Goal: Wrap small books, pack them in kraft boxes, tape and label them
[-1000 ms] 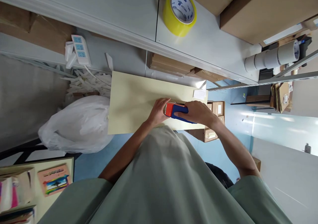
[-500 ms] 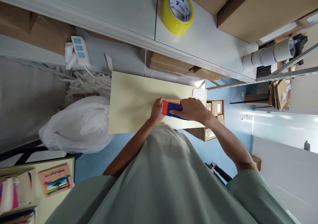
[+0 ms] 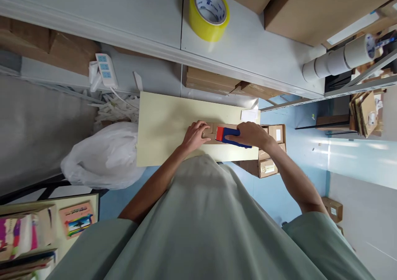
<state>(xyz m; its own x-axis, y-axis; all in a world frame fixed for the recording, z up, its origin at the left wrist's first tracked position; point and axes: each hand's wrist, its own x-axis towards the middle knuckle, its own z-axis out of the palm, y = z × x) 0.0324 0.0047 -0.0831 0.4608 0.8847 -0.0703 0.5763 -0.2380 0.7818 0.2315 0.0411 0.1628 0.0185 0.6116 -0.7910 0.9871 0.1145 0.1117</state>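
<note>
A long, narrow cardboard box point(image 3: 211, 136) lies on the pale yellow tabletop point(image 3: 164, 127) in front of me. Thumb and fingers of my left hand point(image 3: 194, 136) grip its left end from both sides. Wrapped around a blue and red tape dispenser point(image 3: 231, 137) is my right hand point(image 3: 252, 134). The dispenser's red end points left and sits over the box's top, covering much of its right part. I cannot make out a tape strip on the box.
A yellow tape roll point(image 3: 209, 12) stands on the grey shelf point(image 3: 124, 15) above. White tape rolls point(image 3: 339, 61) lie to its right. A power strip point(image 3: 106, 70) and a plastic bag point(image 3: 104, 156) are at left. Boxes point(image 3: 269, 151) stand beyond the table's right end.
My right hand has moved right with the tape dispenser, away from my left hand. More of the box's top shows between them. My left hand has kept to the box's left end.
</note>
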